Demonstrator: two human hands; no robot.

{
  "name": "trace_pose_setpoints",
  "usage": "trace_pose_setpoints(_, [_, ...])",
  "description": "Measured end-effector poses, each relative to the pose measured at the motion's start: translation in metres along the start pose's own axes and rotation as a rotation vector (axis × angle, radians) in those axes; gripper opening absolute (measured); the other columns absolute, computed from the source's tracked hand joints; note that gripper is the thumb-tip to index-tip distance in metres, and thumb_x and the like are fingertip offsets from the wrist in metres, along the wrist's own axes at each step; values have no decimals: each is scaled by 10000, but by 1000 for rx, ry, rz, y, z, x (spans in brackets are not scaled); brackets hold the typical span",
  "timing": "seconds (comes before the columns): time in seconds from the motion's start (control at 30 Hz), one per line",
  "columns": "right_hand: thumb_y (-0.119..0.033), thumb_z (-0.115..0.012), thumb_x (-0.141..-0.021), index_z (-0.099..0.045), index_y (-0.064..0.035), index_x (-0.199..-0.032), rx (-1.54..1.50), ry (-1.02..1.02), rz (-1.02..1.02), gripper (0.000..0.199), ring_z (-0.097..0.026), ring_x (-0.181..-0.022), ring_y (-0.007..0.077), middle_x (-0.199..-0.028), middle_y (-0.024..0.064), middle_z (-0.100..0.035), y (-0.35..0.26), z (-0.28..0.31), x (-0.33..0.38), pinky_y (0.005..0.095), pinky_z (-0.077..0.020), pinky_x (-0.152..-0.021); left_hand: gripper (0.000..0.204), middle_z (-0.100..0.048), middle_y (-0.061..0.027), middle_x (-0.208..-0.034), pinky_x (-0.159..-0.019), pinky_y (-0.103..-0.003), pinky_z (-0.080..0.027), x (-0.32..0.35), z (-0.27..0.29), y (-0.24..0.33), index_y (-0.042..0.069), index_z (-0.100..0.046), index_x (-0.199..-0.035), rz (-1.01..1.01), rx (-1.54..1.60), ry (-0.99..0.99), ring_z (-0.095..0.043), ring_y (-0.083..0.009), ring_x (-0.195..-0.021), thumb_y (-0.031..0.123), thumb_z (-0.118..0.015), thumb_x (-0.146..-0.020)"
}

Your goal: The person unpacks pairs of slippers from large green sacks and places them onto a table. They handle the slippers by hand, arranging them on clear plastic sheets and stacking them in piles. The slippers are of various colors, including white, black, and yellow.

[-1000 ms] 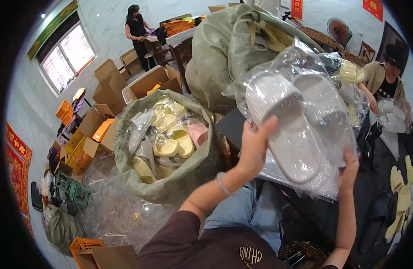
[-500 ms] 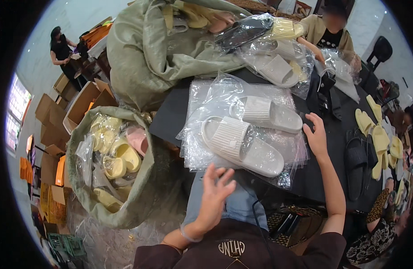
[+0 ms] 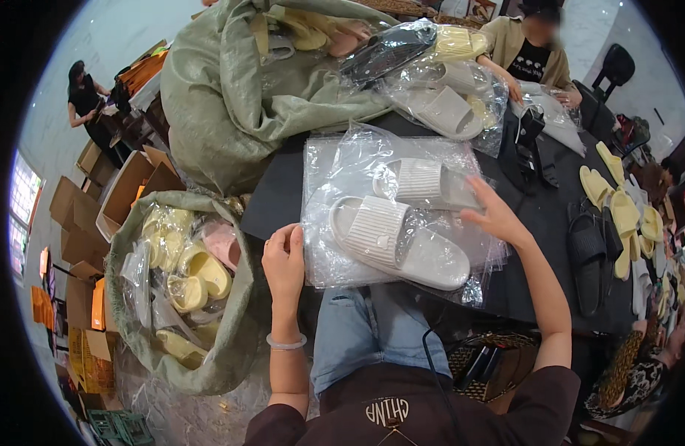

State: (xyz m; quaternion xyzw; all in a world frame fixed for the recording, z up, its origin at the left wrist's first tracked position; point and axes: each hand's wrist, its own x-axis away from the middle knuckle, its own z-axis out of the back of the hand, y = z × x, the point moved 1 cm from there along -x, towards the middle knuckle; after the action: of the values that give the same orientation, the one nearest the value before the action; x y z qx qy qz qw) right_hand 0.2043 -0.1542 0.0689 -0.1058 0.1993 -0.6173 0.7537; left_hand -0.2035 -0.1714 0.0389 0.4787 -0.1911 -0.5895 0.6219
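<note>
A pair of light grey slide slippers [image 3: 400, 236] in a clear plastic bag lies on a stack of clear plastic bags [image 3: 320, 267], at the near edge of the black table. My right hand [image 3: 501, 215] is over the toe of the farther slipper, fingers stretched and apart, its palm partly over the bag. At the stack's left edge, my left hand [image 3: 284, 260] has its fingers curled together beside the plastic. Whether a bag edge is between those fingers is hidden.
A green woven sack [image 3: 242, 297] of yellow and pink slippers stands at left; a bigger sack [image 3: 201, 111] is behind. Bagged slippers [image 3: 446, 104] lie at the back. Black slippers [image 3: 588, 260] and yellow slippers [image 3: 625, 215] line the right. A co-worker [image 3: 532, 52] sits across.
My left hand has moved left and up from in front of the slippers to the stack's left edge, its fingers now curled. My right hand has moved left, over the farther slipper's toe.
</note>
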Motion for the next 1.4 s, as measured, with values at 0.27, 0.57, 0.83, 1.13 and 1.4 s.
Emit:
trace_pose_setpoints(0.27, [-428, -584, -874, -563, 36, -1095, -323, 26, -572, 514, -610, -741, 182, -876, 104, -638, 54, 25, 29, 294, -476, -649, 130, -558, -13, -761, -578, -218, -438, 4, 2, -10, 3, -574, -912, 163, 355, -56, -528, -77, -645, 115, -629, -874])
trace_pose_setpoints(0.57, [-401, -599, -871, -591, -2, -856, -221, 172, -449, 399, -539, -556, 186, -640, 65, -577, 27, 4, 48, 327, -434, -551, 227, -538, -13, -715, -514, -197, -442, 9, 4, -6, -8, -535, -1013, 342, 652, -201, -523, -67, -571, 202, -562, -933])
trace_pose_setpoints(0.83, [-420, -606, -861, -673, -20, -753, -472, -185, -613, 420, -403, -493, 99, -545, -10, -437, 20, 8, 21, 271, -343, -483, 203, -566, -32, -651, -470, -185, -407, 14, 13, -14, -13, -553, -928, 381, 590, -300, -523, -71, -519, 189, -543, -942])
trace_pose_setpoints(1.13, [-267, -552, -924, -621, -69, -893, -974, 243, -270, 212, -496, -568, 57, -859, 30, -623, 16, 38, -19, 170, -400, -539, 180, -569, -48, -589, -405, -209, -381, 32, 6, 4, -8, -504, -844, 347, 488, -124, -495, -73, -434, 140, -501, -947])
trace_pose_setpoints(1.4, [34, -487, -811, -553, -62, -1229, -200, -65, 208, 435, -569, -1046, 202, -1256, 90, -577, 36, 19, -3, 371, -440, -924, 192, -610, -72, -567, -487, -270, -449, 56, 13, 20, 6, -562, -819, 199, 65, -172, -581, -133, -464, 174, -543, -910])
